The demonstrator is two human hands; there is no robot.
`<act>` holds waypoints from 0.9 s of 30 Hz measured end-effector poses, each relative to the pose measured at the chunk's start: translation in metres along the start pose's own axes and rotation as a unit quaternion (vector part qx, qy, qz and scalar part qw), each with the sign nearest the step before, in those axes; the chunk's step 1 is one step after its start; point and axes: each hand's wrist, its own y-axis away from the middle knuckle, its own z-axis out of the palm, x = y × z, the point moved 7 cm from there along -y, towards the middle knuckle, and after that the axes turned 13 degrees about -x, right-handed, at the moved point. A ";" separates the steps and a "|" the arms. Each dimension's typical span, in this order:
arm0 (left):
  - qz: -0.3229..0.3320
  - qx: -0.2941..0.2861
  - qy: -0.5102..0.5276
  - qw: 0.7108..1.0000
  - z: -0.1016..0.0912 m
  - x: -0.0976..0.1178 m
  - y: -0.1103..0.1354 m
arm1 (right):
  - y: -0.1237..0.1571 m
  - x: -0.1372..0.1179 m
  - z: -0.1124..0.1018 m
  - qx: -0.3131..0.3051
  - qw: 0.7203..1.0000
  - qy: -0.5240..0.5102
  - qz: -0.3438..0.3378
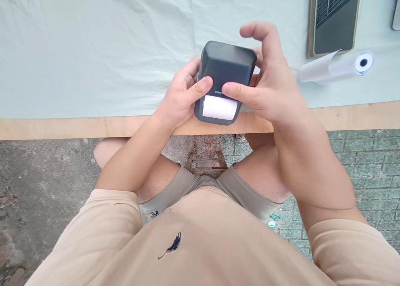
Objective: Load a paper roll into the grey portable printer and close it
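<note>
A black handheld label printer [229, 65] is held above the table's front edge, tilted slightly, with white paper [219, 108] showing in its near end. Small light lettering above the paper is partly covered by a thumb. My left hand [184, 92] grips the printer's left side, thumb on top and the other fingers hidden beneath. On the right side my right hand [268, 75] has its thumb on the top face near the lettering. Its index finger is raised and bent off the printer, while the remaining fingers are largely hidden behind the printer's right edge.
A white paper roll [340, 68] with a loose end lies on the pale cloth [93, 48] at the right. Behind it is a phone [336, 32] with a dark screen. Another object's edge [396, 17] shows at far right. The table's wooden edge [62, 128] runs across, above my knees.
</note>
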 end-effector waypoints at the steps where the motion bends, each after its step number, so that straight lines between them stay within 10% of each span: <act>1: -0.001 0.001 0.003 1.000 0.000 0.000 0.000 | 0.000 0.001 0.000 0.000 1.000 0.005 -0.001; 17: -0.052 0.188 0.007 0.981 -0.024 -0.011 0.009 | 0.012 -0.001 -0.003 -0.049 0.998 0.041 -0.027; 23: -0.042 0.146 -0.002 0.988 -0.026 -0.014 0.003 | 0.033 -0.019 -0.033 0.313 0.933 0.138 -0.109; 27: -0.042 0.154 -0.003 0.987 -0.024 -0.012 0.002 | 0.027 -0.030 -0.022 0.271 0.942 0.133 -0.146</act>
